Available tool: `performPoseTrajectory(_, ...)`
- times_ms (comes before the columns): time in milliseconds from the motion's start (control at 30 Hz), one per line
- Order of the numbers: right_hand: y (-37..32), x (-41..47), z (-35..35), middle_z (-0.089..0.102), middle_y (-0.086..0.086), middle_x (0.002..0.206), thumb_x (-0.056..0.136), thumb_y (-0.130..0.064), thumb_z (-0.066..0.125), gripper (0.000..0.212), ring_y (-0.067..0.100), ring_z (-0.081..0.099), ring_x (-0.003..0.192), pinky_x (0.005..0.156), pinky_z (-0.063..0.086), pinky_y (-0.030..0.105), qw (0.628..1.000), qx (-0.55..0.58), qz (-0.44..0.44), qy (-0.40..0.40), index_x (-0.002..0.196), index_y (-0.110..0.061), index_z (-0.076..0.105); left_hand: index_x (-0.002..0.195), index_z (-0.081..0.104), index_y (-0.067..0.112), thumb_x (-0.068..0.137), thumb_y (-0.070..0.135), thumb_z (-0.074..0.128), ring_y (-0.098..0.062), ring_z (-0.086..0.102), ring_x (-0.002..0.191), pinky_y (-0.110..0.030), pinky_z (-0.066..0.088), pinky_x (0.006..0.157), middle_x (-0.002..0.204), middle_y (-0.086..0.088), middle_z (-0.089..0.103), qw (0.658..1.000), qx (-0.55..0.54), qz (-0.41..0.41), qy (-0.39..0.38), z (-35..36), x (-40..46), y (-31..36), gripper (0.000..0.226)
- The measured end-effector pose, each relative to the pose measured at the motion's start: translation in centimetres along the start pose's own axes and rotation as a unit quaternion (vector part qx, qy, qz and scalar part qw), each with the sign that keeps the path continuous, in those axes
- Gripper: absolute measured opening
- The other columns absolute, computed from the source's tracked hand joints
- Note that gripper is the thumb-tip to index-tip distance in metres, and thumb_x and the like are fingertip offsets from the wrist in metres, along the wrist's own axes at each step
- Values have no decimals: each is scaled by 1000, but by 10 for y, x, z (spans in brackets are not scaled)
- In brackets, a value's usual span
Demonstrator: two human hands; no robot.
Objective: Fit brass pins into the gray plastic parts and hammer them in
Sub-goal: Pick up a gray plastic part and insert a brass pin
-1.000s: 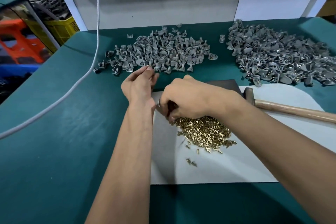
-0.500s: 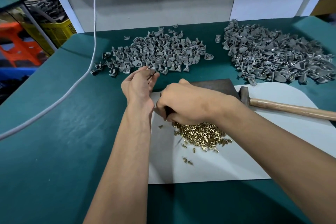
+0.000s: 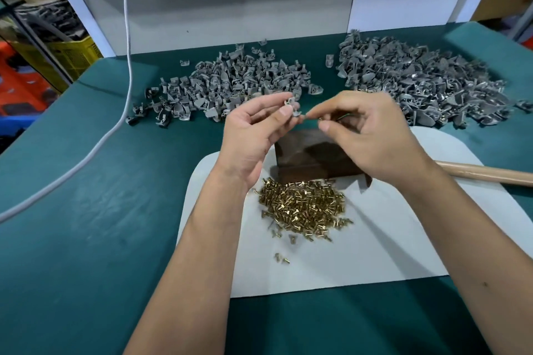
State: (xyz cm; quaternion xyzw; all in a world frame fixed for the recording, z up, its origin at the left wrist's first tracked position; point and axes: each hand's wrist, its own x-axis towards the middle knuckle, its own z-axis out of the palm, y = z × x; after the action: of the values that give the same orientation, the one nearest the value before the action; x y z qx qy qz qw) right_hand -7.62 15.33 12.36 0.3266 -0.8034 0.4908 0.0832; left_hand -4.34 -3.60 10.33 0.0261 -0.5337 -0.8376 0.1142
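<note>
Head cam is the only view, so here goes. Left hand is up off the table, thumb and first fingers pinching one gray plastic part. Right hand sits just at 3 o'clock of it, fingertips curled in toward the part. I'd guess there's a brass pin in that pinch, but it's too blurry and tiny to say for sure.

Where stuff is: brass pin pile at 6 o'clock from the hands, on the white sheet. Dark block sits between the pile and the hands. One heap of gray parts at 11 o'clock, a bigger heap at 2 o'clock. Hammer handle pokes out at 3 o'clock; the head is hidden behind the right wrist.

Tips for this step, my take only:
- turn the part so the hole faces the right fingertips
- keep the pin square to the hole and seat it by hand first
- hold it low over the block, so a dropped pin lands on the sheet
- only then set it on the block and reach for the hammer
</note>
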Motion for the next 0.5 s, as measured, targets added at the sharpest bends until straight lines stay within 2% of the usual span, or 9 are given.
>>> performPoseTrajectory(67, 5, -5, -1, 74, -7, 86, 86, -10, 79, 16, 14, 71, 84, 81, 60, 38, 998, 22, 14, 54, 94, -23, 80, 110, 72, 0, 89, -9, 68, -22, 75, 88, -24, 60, 80, 100, -19, 76, 999, 34, 8, -26, 4, -3, -3, 23)
performPoseTrajectory(200, 8, -9, 3, 76, -8, 79, 81, -20, 85, 10, 13, 70, 73, 71, 59, 31, 989, 71, 15, 129, 87, -25, 81, 113, 71, -3, 87, -8, 70, -23, 74, 88, -26, 60, 80, 100, -20, 76, 995, 83, 30, -51, 10, -6, -6, 27)
performPoseTrajectory(367, 12, -10, 9, 79, -8, 91, 88, -14, 77, 14, 13, 75, 87, 77, 57, 28, 983, 138, 36, 116, 100, -22, 81, 111, 71, -3, 86, -8, 69, -23, 75, 82, -26, 61, 78, 95, -17, 77, 992, 96, 45, -73, 12, -7, -5, 26)
performPoseTrajectory(500, 12, -11, 10, 79, 1, 88, 86, -7, 79, 17, 21, 76, 79, 72, 60, 28, 972, 194, 51, 119, 99, -17, 80, 111, 72, -2, 85, -6, 69, -21, 74, 81, -26, 61, 78, 95, -16, 77, 991, 98, 45, -78, 12, -6, -5, 26)
